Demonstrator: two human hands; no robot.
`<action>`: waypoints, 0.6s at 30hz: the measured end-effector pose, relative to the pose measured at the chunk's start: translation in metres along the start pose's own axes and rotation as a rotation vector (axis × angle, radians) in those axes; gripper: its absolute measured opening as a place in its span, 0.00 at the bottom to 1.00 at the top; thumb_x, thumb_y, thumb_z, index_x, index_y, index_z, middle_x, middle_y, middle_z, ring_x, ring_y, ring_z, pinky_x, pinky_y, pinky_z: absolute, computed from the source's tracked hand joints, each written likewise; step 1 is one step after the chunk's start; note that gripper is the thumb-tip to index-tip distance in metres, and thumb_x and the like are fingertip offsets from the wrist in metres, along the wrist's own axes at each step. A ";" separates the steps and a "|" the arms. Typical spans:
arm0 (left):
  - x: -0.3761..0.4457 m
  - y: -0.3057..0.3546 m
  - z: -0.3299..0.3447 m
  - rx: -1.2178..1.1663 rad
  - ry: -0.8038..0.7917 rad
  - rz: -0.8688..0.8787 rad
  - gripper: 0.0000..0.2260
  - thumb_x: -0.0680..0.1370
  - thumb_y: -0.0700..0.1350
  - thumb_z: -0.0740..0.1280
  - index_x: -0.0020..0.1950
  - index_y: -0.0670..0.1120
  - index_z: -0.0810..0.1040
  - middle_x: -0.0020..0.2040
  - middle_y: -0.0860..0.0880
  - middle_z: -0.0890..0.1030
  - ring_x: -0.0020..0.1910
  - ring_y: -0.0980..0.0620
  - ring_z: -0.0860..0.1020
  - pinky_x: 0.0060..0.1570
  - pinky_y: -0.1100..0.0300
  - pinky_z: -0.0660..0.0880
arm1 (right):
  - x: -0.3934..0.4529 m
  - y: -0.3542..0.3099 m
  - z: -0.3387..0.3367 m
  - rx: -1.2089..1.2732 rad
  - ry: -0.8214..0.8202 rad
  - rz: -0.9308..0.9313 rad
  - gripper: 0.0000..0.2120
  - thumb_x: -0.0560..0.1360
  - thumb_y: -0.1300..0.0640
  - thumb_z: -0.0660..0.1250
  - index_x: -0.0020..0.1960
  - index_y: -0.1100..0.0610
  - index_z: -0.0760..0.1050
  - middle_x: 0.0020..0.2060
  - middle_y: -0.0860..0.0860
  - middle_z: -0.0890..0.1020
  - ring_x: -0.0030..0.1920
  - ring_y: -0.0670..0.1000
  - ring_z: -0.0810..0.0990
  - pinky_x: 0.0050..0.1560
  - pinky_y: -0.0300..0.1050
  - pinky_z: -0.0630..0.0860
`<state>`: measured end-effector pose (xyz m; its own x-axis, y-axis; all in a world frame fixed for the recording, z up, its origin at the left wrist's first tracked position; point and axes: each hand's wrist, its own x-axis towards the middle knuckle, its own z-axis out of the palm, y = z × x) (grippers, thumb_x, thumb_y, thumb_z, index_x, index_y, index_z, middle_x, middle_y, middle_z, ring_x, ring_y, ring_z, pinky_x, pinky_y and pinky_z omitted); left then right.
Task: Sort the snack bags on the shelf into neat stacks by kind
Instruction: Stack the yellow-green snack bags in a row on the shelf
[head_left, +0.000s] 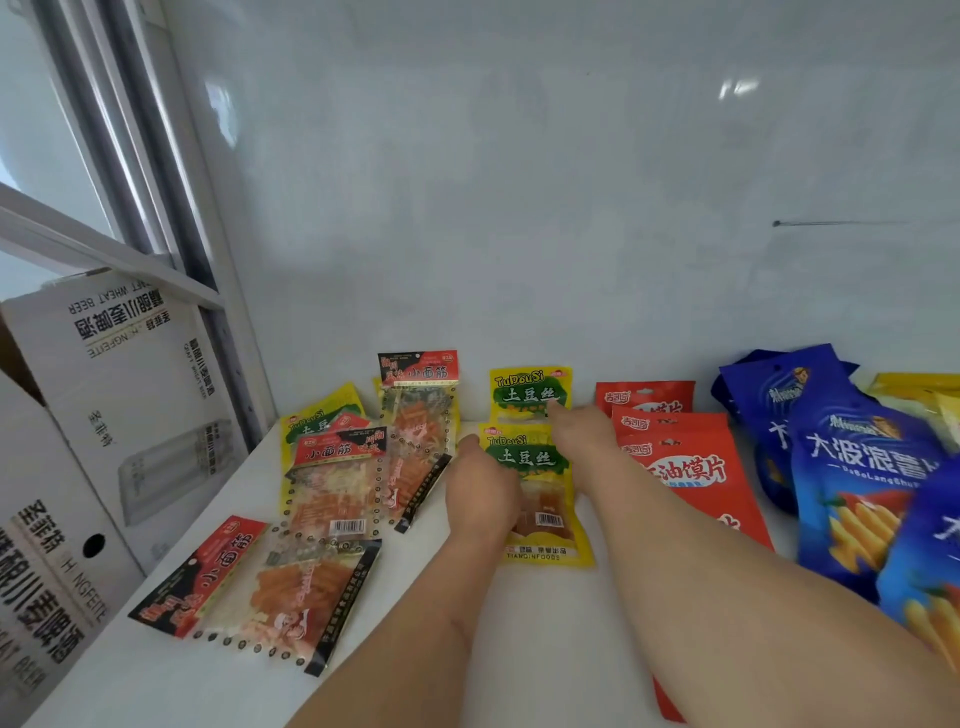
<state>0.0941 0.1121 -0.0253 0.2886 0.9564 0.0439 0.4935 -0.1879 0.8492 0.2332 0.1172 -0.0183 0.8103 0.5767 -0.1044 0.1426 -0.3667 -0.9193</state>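
We see a yellow snack bag (540, 493) lying flat on the white shelf (545, 649), near its middle, with a second yellow bag of the same kind (524, 392) just behind it, up against the back wall (519, 208). Our left hand (480, 493) rests on the left edge of the nearer bag, fingers curled down over it, though we cannot tell whether it truly grips the bag or only presses on it. Our right hand (576, 428) reaches in from the right with fingers stretched forward, the tip touching the lower edge of the farther yellow bag, where the two bags meet.

To the left, several clear packets with red and black headers (343, 483) lie scattered and overlapping, one (260, 587) set apart nearer the front edge; another yellow bag (322, 410) peeks out from beneath them. To the right, red bags (685, 467) lie stacked in a stepped pile, just beside our right forearm. Beyond them, blue bags (852, 467) overlap at the far right, with a yellow packet (924, 389) behind. White cardboard boxes (119, 395) stand at the shelf's left end.
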 end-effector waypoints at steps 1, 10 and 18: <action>0.000 0.001 0.000 0.002 0.005 0.001 0.20 0.77 0.34 0.62 0.70 0.38 0.68 0.55 0.39 0.82 0.51 0.40 0.81 0.38 0.56 0.72 | -0.001 -0.001 0.000 -0.025 0.009 -0.012 0.25 0.78 0.46 0.64 0.63 0.67 0.74 0.58 0.60 0.80 0.57 0.61 0.80 0.52 0.47 0.75; -0.006 0.005 -0.023 0.157 0.102 0.116 0.17 0.80 0.38 0.62 0.68 0.39 0.70 0.63 0.40 0.78 0.60 0.40 0.77 0.52 0.53 0.73 | -0.029 -0.024 0.009 -0.336 0.081 -0.295 0.27 0.80 0.47 0.60 0.73 0.60 0.65 0.72 0.58 0.67 0.71 0.60 0.65 0.68 0.55 0.65; 0.005 -0.008 -0.095 0.133 0.268 0.049 0.11 0.80 0.41 0.60 0.61 0.43 0.76 0.51 0.46 0.81 0.49 0.45 0.79 0.47 0.54 0.76 | -0.056 -0.048 0.053 -0.300 -0.138 -0.543 0.21 0.81 0.51 0.59 0.71 0.59 0.70 0.67 0.58 0.74 0.66 0.58 0.73 0.64 0.51 0.71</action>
<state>0.0133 0.1400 0.0179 0.0964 0.9670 0.2358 0.5923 -0.2461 0.7672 0.1507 0.1407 0.0120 0.4995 0.8197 0.2804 0.6819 -0.1723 -0.7109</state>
